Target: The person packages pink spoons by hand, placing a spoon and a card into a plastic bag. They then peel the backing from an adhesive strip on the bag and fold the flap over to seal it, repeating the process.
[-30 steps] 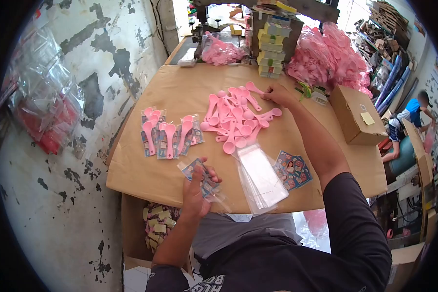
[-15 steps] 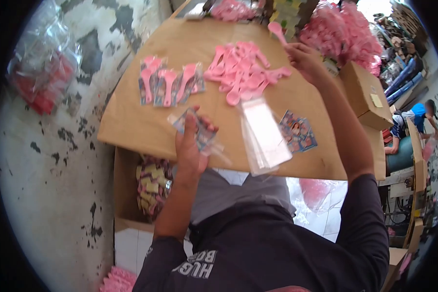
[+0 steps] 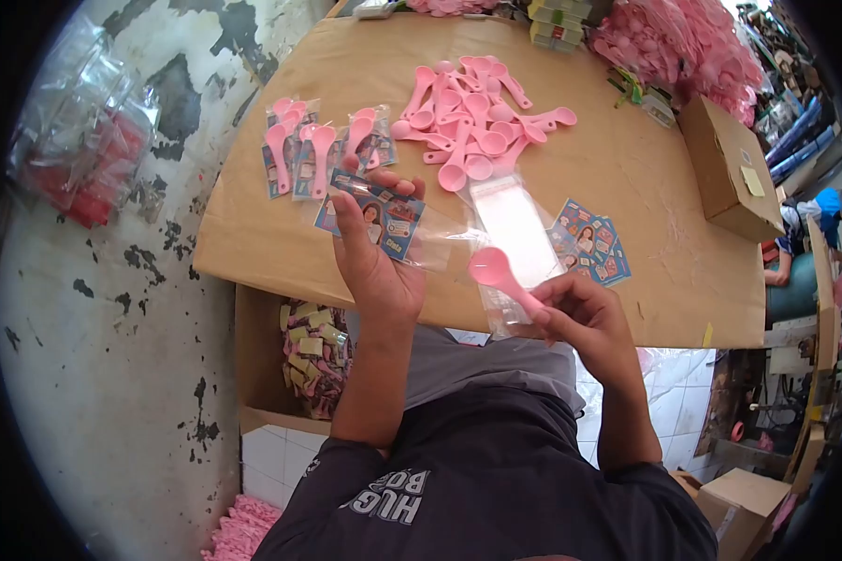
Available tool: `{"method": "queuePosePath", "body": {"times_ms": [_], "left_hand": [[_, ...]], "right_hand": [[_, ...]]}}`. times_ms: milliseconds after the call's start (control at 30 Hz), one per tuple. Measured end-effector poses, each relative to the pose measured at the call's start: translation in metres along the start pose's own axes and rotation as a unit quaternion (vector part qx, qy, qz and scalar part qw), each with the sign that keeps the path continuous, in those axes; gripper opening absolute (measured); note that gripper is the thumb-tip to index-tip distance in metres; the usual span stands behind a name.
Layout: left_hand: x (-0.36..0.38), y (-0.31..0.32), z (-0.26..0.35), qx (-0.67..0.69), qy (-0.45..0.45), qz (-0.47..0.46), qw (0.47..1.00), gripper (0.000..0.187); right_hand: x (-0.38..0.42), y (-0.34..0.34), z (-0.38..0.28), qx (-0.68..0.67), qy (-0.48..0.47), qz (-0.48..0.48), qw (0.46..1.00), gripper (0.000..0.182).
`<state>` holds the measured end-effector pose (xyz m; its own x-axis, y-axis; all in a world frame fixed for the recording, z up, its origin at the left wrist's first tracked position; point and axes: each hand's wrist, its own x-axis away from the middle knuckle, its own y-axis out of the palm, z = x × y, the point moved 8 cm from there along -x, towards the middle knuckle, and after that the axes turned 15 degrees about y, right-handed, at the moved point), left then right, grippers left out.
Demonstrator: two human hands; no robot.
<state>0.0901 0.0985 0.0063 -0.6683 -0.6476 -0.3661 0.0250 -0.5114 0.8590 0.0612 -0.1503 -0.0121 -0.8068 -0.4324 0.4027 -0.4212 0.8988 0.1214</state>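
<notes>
My left hand (image 3: 381, 257) grips a clear plastic bag with a blue printed card (image 3: 395, 220) in it; the bag's end points right. Between the thumb and fingers of my right hand (image 3: 585, 323) is a pink measuring spoon (image 3: 498, 273), its bowl towards the bag but apart from it. Beneath that spoon lies a stack of clear bags (image 3: 515, 229) on the table. More printed cards (image 3: 594, 241) rest to its right. A heap of pink spoons (image 3: 477, 122) lies farther back. At the left are several bags holding spoons and cards (image 3: 320, 154).
The brown-covered table (image 3: 627, 178) has a rounded left edge. A cardboard box (image 3: 732, 168) stands at its right, near a large pile of bagged pink items (image 3: 674, 56). Below the table is an open box of packets (image 3: 313, 360). Another person (image 3: 809, 224) is at far right.
My right hand has come from the far side of the heap down towards me, bringing the spoon near the bag. My left hand has turned the bag, so the card's printed face shows.
</notes>
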Motion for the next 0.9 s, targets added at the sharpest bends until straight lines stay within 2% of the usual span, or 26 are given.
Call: {"method": "queuePosePath", "body": {"times_ms": [133, 233, 333, 400, 500, 733, 800, 833, 900], "left_hand": [[0.022, 0.017, -0.021, -0.009, -0.061, -0.042, 0.997, 0.054], [0.035, 0.02, -0.036, 0.007, -0.093, -0.027, 0.995, 0.056], [0.046, 0.022, -0.045, 0.024, -0.132, -0.016, 0.991, 0.056], [0.052, 0.023, -0.05, 0.044, -0.164, -0.013, 0.985, 0.052], [0.061, 0.025, -0.054, 0.092, -0.2, 0.009, 0.975, 0.049], [0.079, 0.024, -0.052, 0.07, -0.289, 0.016, 0.955, 0.042], [0.078, 0.024, -0.05, 0.11, -0.294, -0.012, 0.95, 0.044], [0.077, 0.024, -0.047, 0.111, -0.293, -0.011, 0.95, 0.044], [0.079, 0.02, -0.045, 0.057, -0.314, 0.004, 0.948, 0.042]], "right_hand": [[-0.01, 0.014, -0.005, -0.017, -0.014, -0.024, 0.999, 0.021], [-0.013, 0.016, -0.006, -0.013, -0.028, -0.038, 0.999, 0.024], [-0.013, 0.022, -0.012, -0.07, -0.054, -0.055, 0.995, 0.029], [-0.011, 0.022, -0.018, -0.104, -0.114, -0.042, 0.987, 0.033], [-0.011, 0.019, -0.018, -0.083, -0.144, 0.006, 0.986, 0.034], [-0.018, 0.018, -0.008, -0.042, -0.203, 0.073, 0.976, 0.04], [-0.01, 0.019, -0.014, 0.056, -0.244, 0.131, 0.959, 0.046], [-0.009, 0.02, -0.018, 0.057, -0.244, 0.131, 0.959, 0.046], [0.017, 0.033, -0.046, 0.23, -0.405, 0.23, 0.855, 0.047]]}}
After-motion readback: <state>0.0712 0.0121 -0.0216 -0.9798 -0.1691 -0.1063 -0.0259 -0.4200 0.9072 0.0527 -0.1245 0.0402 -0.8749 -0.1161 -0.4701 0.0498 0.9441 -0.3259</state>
